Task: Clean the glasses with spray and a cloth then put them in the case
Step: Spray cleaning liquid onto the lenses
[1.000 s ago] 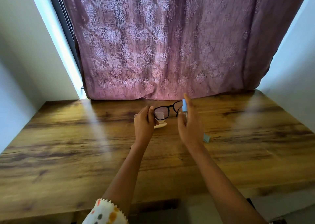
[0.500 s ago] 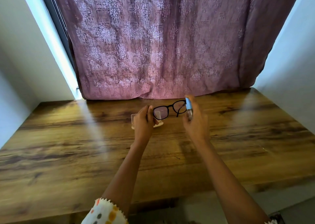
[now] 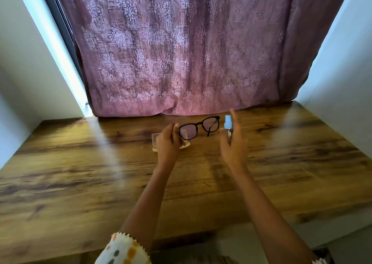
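- My left hand (image 3: pixel 168 143) pinches the glasses (image 3: pixel 199 128) by the frame's left end, thumb on the near side and fingers curled behind. The glasses are up off the table, between the two hands, with the lenses roughly facing me.
- My right hand (image 3: pixel 233 145) grips the spray bottle (image 3: pixel 228 123) upright. The forefinger stands up past the bottle's top, and the other fingers curl round its lower part.
- Hidden: the left hand covers the frame's left hinge and that side's arm. Only the right-hand arm shows, folded down across the right lens.
- The right palm and fingers cover the bottle's lower half. I cannot tell which way the nozzle points.
- Under the left hand lies a pale, partly see-through object (image 3: pixel 154 141), mostly covered. I cannot tell whether it is the case, the cloth or both.
- Against half a second ago, the bottle has drawn off to the right. It then overlapped the frame's right edge, and now a slim strip of table shows between them. The left hand and glasses sit much as they did.
- The whole shot is soft, and fine detail on the bottle is unreadable.
- Outward: the wooden table (image 3: pixel 80 183) runs wide to both sides of the hands and towards me, with its near edge below my forearms.
- Just beyond the hands, the purple curtain (image 3: pixel 181 52) hangs to the table's far edge. White walls (image 3: pixel 342 72) close in left and right.
- A patterned sleeve (image 3: pixel 122 249) is cut off at the bottom.
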